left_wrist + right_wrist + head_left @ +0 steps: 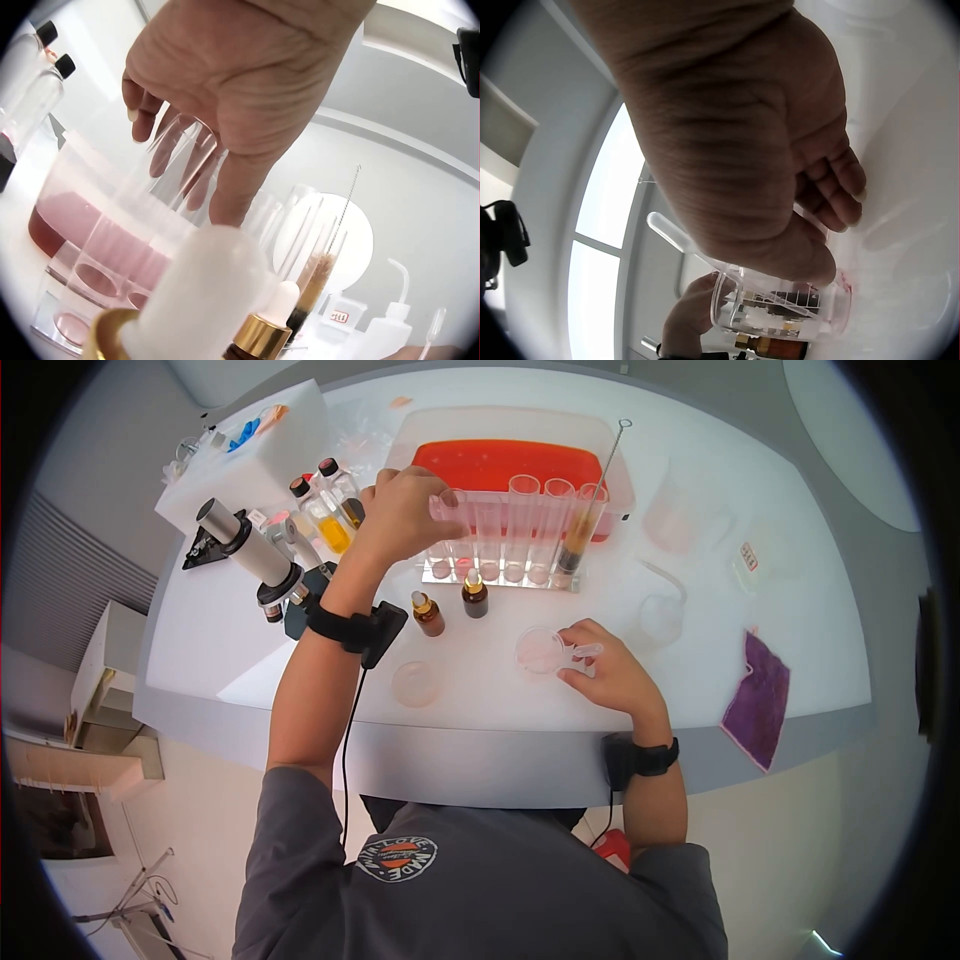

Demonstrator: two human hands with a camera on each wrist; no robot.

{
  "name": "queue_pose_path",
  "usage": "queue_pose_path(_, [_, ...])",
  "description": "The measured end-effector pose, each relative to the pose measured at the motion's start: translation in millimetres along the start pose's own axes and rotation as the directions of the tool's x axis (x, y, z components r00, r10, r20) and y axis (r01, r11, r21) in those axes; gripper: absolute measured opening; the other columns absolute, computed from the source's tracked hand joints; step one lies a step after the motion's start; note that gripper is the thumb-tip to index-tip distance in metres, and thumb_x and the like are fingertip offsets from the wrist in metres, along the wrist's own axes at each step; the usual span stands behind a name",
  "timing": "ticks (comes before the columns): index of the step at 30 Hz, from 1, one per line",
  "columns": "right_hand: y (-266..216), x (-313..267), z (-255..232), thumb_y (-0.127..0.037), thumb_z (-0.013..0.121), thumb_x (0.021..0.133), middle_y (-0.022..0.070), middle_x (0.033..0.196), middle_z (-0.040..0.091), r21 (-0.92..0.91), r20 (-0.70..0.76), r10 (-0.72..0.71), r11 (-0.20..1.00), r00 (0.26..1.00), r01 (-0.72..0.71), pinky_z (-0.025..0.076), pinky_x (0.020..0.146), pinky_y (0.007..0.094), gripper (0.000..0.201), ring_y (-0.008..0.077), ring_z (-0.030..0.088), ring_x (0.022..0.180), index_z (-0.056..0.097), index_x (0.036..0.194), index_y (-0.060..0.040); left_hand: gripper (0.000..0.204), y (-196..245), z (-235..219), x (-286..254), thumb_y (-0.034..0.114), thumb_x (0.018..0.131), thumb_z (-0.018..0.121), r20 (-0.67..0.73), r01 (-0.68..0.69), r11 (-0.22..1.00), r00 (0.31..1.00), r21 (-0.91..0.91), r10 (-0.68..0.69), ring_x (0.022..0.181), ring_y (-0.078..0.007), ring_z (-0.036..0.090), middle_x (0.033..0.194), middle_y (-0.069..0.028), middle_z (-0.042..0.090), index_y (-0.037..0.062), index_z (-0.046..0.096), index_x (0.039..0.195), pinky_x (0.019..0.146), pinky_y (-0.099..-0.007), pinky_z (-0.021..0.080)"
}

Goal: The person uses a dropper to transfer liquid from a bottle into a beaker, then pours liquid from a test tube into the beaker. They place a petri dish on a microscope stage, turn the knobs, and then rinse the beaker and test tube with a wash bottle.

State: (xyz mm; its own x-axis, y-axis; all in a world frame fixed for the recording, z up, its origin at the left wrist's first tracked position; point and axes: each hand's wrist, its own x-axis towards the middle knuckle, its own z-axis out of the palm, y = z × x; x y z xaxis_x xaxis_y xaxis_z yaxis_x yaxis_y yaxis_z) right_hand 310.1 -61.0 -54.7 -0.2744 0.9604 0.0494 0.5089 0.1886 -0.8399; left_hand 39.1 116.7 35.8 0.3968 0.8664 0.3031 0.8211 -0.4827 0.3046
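Note:
My left hand [405, 515] reaches over the left end of a clear test-tube rack [545, 582]. Its thumb and fingers lie on either side of the top of a clear test tube [180, 146], gripping it. Several more tubes stand along the rack; the rightmost tube [579, 540] has brown and dark contents and a thin looped brush [622, 440] in it. With my right hand [615, 675] I hold a small clear beaker [537, 652] by its side, low at the table. A plastic dropper pipette [671, 232] leans in the beaker. Pinkish traces show at its bottom.
Two amber dropper bottles [428, 616] stand before the rack, and a tub [622, 508] of red liquid behind it. A microscope [255, 550] and capped bottles [328, 525] are left. A shallow round dish [416, 684], wash bottle [662, 618] and purple cloth [760, 700] lie around.

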Motion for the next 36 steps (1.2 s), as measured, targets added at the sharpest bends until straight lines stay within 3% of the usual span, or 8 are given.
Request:
queue_pose_path(8, [0,1,1,-0.006,0.073,0.08,0.0102,0.111,0.056,-0.029,0.017,0.044,0.999,0.999,-0.043,0.054,0.085,0.0328,0.041,0.0243,0.061,0.092,0.061,0.119,0.0003,0.037,9,-41,-15,0.03,0.071,0.082,-0.213,-0.092,0.995,0.974,-0.047,0.08,0.11,-0.0307,0.059,0.111,-0.0079,0.071,0.0062,0.072,0.097,0.098,-0.0407,0.042])
queue_pose_path(14, [-1,1,1,-0.007,0.074,0.08,0.0089,0.112,0.058,-0.085,0.021,0.073,0.994,0.997,-0.071,0.052,0.078,0.03,0.041,0.0203,0.061,0.09,0.062,0.118,-0.0002,0.038,19,-73,-51,0.025,0.074,0.083,-0.376,-0.152,0.937,0.926,-0.314,0.024,0.092,-0.0224,0.067,0.102,-0.0096,0.072,0.0025,0.072,0.103,0.084,-0.035,0.05])
queue_pose_path(17, [9,1,3,-0.008,0.075,0.079,0.0079,0.11,0.059,-0.064,-0.007,-0.028,0.998,1.0,0.028,0.051,0.075,0.0295,0.041,0.019,0.06,0.086,0.062,0.118,-0.0012,0.035,19,-81,-69,0.019,0.082,0.081,-0.203,-0.096,0.751,0.978,-0.653,-0.051,0.1,-0.0152,0.062,0.104,-0.0073,0.067,-0.0003,0.064,0.106,0.089,-0.0311,0.048])
queue_pose_path(21, [8,2,3,-0.008,0.076,0.078,0.007,0.103,0.059,-0.139,-0.013,-0.023,0.99,1.0,0.021,0.049,0.071,0.0294,0.04,0.0178,0.058,0.082,0.064,0.115,-0.0013,0.029,19,-74,-86,0.012,0.087,0.076,-0.161,-0.146,0.511,0.987,-0.847,0.015,0.097,-0.0143,0.061,0.1,-0.0058,0.066,-0.0012,0.061,0.109,0.089,-0.0291,0.049])
queue_pose_path(25, [3,2,5,-0.009,0.075,0.078,0.0061,0.098,0.057,-0.163,-0.021,-0.026,0.986,0.999,0.023,0.048,0.069,0.03,0.038,0.0171,0.056,0.079,0.065,0.114,-0.0019,0.029,13,-66,-89,0.013,0.086,0.078,-0.123,-0.12,0.507,0.992,-0.853,0.028,0.094,-0.0129,0.062,0.098,-0.0049,0.066,-0.0005,0.063,0.106,0.089,-0.0285,0.049])
queue_pose_path(28, [3,1,6,-0.009,0.075,0.078,0.0059,0.097,0.056,-0.174,-0.032,-0.012,0.985,0.999,0.006,0.047,0.069,0.0299,0.038,0.0166,0.055,0.078,0.065,0.114,-0.0023,0.036,14,-67,-95,0.021,0.083,0.082,-0.209,-0.202,0.59,0.976,-0.782,0.057,0.081,-0.0097,0.06,0.092,-0.0025,0.068,-0.0016,0.068,0.107,0.074,-0.0239,0.049])
queue_pose_path(34, [-1,2,10,-0.009,0.074,0.078,0.0055,0.096,0.056,-0.214,-0.04,-0.013,0.977,0.999,0.005,0.046,0.069,0.0293,0.037,0.0163,0.053,0.077,0.064,0.113,-0.0024,0.032,16,-71,-100,0.018,0.081,0.083,-0.073,-0.073,0.403,0.997,-0.912,0.015,0.082,-0.0112,0.066,0.091,-0.0066,0.071,-0.0016,0.068,0.102,0.074,-0.0232,0.052])
queue_pose_path(36, [0,3,10,-0.008,0.073,0.078,0.0054,0.096,0.056,-0.224,-0.036,-0.021,0.974,0.999,0.012,0.046,0.069,0.0291,0.036,0.0164,0.053,0.078,0.064,0.113,-0.0023,0.029,20,-71,-101,0.014,0.083,0.08,-0.054,-0.055,0.489,0.998,-0.871,0.015,0.091,-0.0127,0.066,0.097,-0.0065,0.07,-0.0014,0.067,0.104,0.084,-0.0255,0.052])
